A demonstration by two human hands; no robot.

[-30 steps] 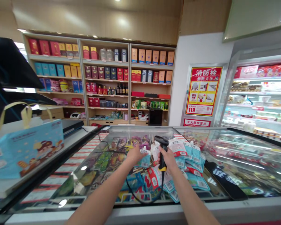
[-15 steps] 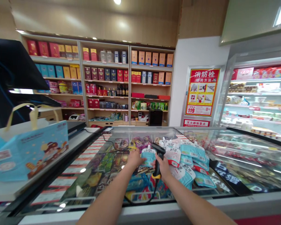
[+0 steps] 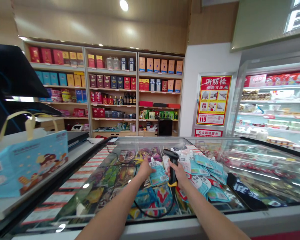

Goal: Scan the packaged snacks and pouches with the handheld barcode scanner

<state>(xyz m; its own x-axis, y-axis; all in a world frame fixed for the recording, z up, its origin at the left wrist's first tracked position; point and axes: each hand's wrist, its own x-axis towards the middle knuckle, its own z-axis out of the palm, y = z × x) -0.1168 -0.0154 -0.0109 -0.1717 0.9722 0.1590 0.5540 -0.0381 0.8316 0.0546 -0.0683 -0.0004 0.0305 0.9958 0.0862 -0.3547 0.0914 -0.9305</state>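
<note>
My left hand (image 3: 145,169) is closed on a light-blue and white spouted pouch (image 3: 158,175), its spout pointing up and away from me. Just to the right, my right hand (image 3: 176,171) grips the handle of a black barcode scanner (image 3: 172,156) with a yellow band at its base. A black cable (image 3: 162,215) loops from the scanner's handle across the glass. Right of that hand lies a heap of similar pouches (image 3: 202,166), blue, white and red, overlapping on the freezer's glass top.
Under the glass of the chest freezer (image 3: 165,230) lie packaged ice creams. A blue paper bag (image 3: 40,160) and a black monitor (image 3: 12,73) stand on the counter at left. Shelves of boxes (image 3: 112,81) line the back; a refrigerated display (image 3: 277,110) is at right.
The pouch in my left hand has turned to a slant and shows more of its face. My right hand and the scanner have shifted a little to the right.
</note>
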